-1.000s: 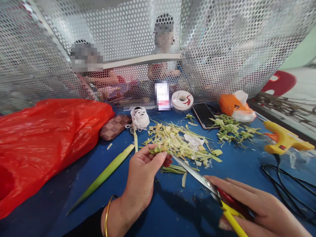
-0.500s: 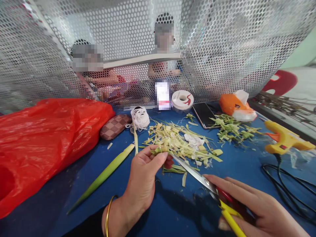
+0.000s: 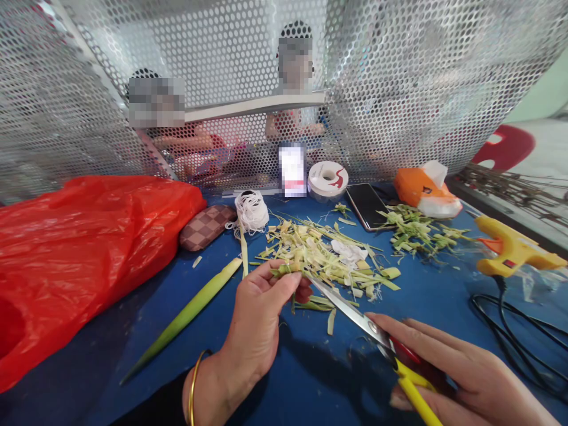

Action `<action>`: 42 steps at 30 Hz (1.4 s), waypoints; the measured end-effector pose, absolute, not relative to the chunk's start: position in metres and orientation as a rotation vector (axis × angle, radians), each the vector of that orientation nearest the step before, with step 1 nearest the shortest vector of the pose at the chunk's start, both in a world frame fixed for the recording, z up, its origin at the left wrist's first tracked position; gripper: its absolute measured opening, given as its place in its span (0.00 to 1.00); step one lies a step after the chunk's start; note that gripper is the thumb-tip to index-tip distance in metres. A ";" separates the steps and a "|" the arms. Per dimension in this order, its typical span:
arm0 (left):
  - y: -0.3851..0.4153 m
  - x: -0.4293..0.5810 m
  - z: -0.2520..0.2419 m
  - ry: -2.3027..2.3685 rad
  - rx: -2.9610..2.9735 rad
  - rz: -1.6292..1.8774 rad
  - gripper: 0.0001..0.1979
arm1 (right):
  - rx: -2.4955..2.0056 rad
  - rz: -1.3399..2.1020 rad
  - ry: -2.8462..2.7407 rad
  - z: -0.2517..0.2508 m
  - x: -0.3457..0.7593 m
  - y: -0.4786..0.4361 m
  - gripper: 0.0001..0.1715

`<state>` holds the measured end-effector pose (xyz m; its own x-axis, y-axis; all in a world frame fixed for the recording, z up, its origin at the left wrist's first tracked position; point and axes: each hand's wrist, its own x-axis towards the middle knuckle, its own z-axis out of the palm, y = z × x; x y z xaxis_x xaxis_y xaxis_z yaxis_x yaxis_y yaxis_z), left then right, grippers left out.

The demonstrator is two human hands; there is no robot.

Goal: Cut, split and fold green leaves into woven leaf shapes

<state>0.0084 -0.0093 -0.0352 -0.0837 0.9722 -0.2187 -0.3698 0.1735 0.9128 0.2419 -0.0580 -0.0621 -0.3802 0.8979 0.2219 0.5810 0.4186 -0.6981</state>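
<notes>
Blue table [image 3: 319,378], scraps [image 3: 323,251] at twelve o'clock: left hand [image 3: 257,319] pinches a green strip [image 3: 284,271]; right hand [image 3: 461,373] at four o'clock grips scissors [image 3: 355,313].

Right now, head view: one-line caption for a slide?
Left hand pinches a leaf strip while right hand holds scissors at it, beside leaf scraps on a blue table.
</notes>
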 end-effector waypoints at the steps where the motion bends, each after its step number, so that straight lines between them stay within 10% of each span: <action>1: -0.009 0.009 -0.035 1.109 0.728 1.296 0.04 | -1.253 0.701 -2.071 -0.062 0.241 -0.058 0.26; 24: -0.006 0.005 -0.032 1.112 0.677 1.314 0.05 | -1.317 0.621 -2.138 -0.062 0.242 -0.056 0.30; 32: -0.003 0.003 -0.030 1.111 0.731 1.310 0.04 | -1.408 0.092 -2.324 -0.080 0.256 -0.052 0.29; 42: -0.015 0.011 -0.029 1.070 0.727 1.132 0.04 | -1.354 0.147 -2.426 -0.068 0.245 -0.048 0.16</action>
<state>0.0107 -0.0150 -0.0293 0.0575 0.9535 -0.2960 -0.3488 0.2970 0.8889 0.2449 -0.0485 -0.0680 -0.4776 0.8402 0.2566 0.8030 0.5360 -0.2605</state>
